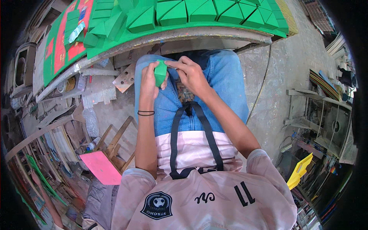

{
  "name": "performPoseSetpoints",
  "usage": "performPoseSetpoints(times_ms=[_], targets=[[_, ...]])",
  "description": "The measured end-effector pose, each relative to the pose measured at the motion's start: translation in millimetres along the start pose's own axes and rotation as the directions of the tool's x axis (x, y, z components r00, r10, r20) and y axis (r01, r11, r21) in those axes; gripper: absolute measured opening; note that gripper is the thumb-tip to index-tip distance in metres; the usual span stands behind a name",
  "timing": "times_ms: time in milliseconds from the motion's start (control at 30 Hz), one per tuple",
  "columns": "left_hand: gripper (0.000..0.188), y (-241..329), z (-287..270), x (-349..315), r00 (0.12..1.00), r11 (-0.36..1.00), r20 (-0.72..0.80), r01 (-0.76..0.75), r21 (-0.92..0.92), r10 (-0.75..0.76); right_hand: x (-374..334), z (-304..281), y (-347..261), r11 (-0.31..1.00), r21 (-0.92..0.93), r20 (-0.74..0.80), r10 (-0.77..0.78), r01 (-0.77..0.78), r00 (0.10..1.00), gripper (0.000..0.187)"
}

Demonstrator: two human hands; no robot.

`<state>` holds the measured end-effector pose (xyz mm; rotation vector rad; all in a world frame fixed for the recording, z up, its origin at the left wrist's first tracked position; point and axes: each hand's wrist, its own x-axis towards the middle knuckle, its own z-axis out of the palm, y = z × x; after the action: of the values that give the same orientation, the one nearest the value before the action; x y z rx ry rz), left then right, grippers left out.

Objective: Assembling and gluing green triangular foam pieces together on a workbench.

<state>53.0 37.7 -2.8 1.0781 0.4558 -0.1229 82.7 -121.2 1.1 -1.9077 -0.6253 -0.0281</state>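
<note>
A small folded green paper piece is held over my lap, just under the table edge. My left hand wraps it from the left, a black band on that wrist. My right hand pinches its upper right corner with the fingertips. Both hands sit above my blue jeans. Ahead, a green-covered table carries several finished green folded triangular boxes in rows.
A red and green sheet lies at the table's left end. Wood scraps and a plastic bottle litter the floor to my left, beside a wooden stool with pink paper. Shelving and a yellow object stand to the right.
</note>
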Motion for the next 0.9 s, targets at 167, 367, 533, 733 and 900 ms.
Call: performPoseSetpoints(times_ms=[167, 367, 533, 733, 900], targets=[[0.040, 0.7, 1.6, 0.3, 0.996, 0.999, -0.081, 0.034, -0.019, -0.035, 0.6, -1.6, -0.3, 0.966, 0.148, 0.107, -0.228, 0.212, 0.968, 0.035], [0.040, 0.2, 1.0, -0.2, 0.999, 0.997, 0.034, -0.003, 0.073, 0.001, 1.4, -3.7, 1.7, 0.999, 0.030, 0.078, -0.036, 0.034, 0.996, 0.038], [0.041, -0.3, 1.5, -0.3, 0.999, 1.000, -0.027, 0.022, -0.020, -0.022, -2.1, 0.8, 1.1, 0.992, 0.089, 0.110, -0.102, 0.092, 0.989, 0.036], [0.041, -0.8, 5.4, 1.1, 0.998, 0.994, -0.061, -0.004, 0.106, 0.011, -1.2, -0.3, 6.3, 0.998, 0.035, 0.119, -0.052, 0.048, 0.991, 0.035], [0.039, -2.0, 6.7, 1.8, 0.999, 0.980, -0.044, 0.007, 0.199, 0.002, -1.9, -1.2, 6.1, 0.999, -0.023, 0.093, -0.029, 0.031, 0.995, 0.035]])
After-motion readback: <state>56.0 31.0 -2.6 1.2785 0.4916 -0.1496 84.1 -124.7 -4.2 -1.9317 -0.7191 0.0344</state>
